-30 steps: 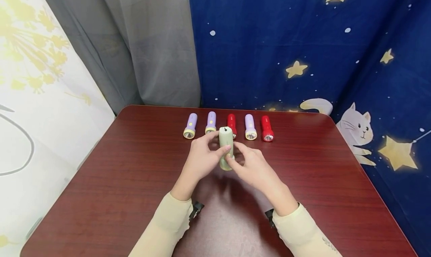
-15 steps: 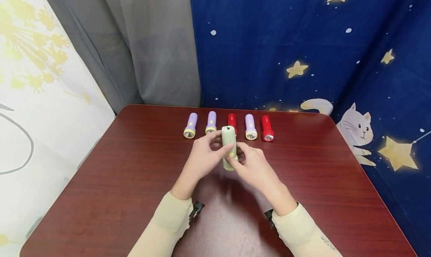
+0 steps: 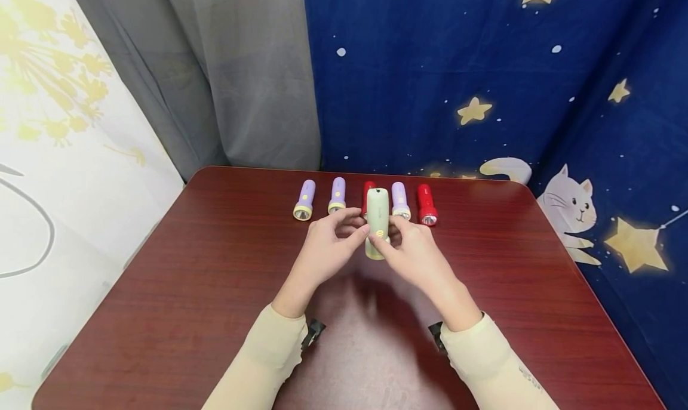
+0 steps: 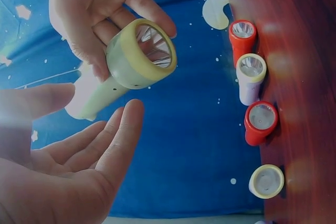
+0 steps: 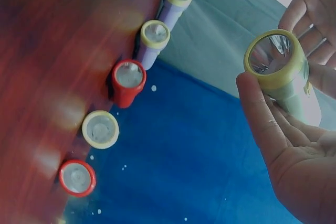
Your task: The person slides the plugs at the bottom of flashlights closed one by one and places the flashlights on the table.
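My right hand (image 3: 418, 258) holds a pale green flashlight (image 3: 378, 210) above the table, its thumb on the front near the yellow button and its fingers behind. The tail end points up; the wide yellow-rimmed lens faces down, toward the wrist cameras. Just left of the flashlight is my left hand (image 3: 325, 249). In the left wrist view a gap shows between the left fingers (image 4: 118, 145) and the flashlight body. From the right wrist, the right fingers (image 5: 260, 116) lie along the flashlight head (image 5: 278, 59).
Several flashlights lie in a row along the far side of the brown table (image 3: 226, 267): purple ones (image 3: 304, 200) with yellow rims and red ones (image 3: 427, 205). The held flashlight partly covers the middle red one (image 3: 368, 190). Grey and blue curtains (image 3: 398, 88) hang behind.
The pale green flashlight has moved right and slightly up with my right hand. My left hand, earlier pinching it too, has let go and stays nearly in place.
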`<state>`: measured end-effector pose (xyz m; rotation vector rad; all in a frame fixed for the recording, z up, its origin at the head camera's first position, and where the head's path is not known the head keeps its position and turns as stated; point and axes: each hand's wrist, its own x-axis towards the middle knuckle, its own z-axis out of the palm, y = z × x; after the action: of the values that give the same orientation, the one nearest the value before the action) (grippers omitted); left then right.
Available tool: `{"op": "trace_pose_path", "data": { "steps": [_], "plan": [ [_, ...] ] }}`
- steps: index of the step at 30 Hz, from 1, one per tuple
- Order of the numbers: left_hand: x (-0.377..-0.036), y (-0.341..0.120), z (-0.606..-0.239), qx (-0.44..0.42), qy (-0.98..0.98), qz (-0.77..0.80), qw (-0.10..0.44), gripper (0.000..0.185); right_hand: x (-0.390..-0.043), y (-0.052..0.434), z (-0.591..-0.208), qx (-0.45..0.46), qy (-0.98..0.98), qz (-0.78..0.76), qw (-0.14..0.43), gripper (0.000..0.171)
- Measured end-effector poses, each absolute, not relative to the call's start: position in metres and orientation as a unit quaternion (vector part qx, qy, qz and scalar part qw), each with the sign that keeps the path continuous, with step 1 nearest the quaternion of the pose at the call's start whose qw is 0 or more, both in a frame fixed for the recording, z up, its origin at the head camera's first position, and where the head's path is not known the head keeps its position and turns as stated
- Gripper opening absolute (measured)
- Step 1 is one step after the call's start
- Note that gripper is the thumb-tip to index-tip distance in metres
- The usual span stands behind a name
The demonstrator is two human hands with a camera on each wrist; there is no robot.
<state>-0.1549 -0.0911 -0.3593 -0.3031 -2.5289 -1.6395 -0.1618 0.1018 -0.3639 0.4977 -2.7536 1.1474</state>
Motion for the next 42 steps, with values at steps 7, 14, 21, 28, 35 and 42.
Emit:
{"op": "trace_pose_path", "data": {
  "steps": [7, 14, 21, 28, 35, 42],
  "plan": [
    [-0.156, -0.094, -0.363, -0.106, -0.837, -0.535, 0.054, 0.036, -0.183, 0.116, -0.348, 0.136, -0.921, 0.358, 0.073, 0.044],
    [-0.158, -0.096, -0.366, -0.107, -0.839, -0.531, 0.046, 0.031, -0.219, 0.143, -0.335, 0.101, -0.93, 0.339, 0.102, 0.046],
    [-0.158, -0.097, -0.369, -0.111, -0.84, -0.529, 0.041, 0.029, -0.251, 0.17, -0.324, 0.063, -0.933, 0.343, 0.086, 0.054],
    [-0.158, -0.099, -0.368, -0.104, -0.843, -0.526, 0.043, 0.027, -0.276, 0.194, -0.326, 0.033, -0.951, 0.292, 0.098, 0.054],
    [-0.157, -0.1, -0.369, -0.096, -0.847, -0.521, 0.037, 0.027, -0.303, 0.214, -0.347, 0.002, -0.97, 0.237, 0.046, 0.046],
    [-0.157, -0.102, -0.371, -0.093, -0.853, -0.512, 0.044, 0.027, -0.324, 0.231, -0.371, -0.022, -0.97, 0.238, -0.042, 0.048]
  ]
}}
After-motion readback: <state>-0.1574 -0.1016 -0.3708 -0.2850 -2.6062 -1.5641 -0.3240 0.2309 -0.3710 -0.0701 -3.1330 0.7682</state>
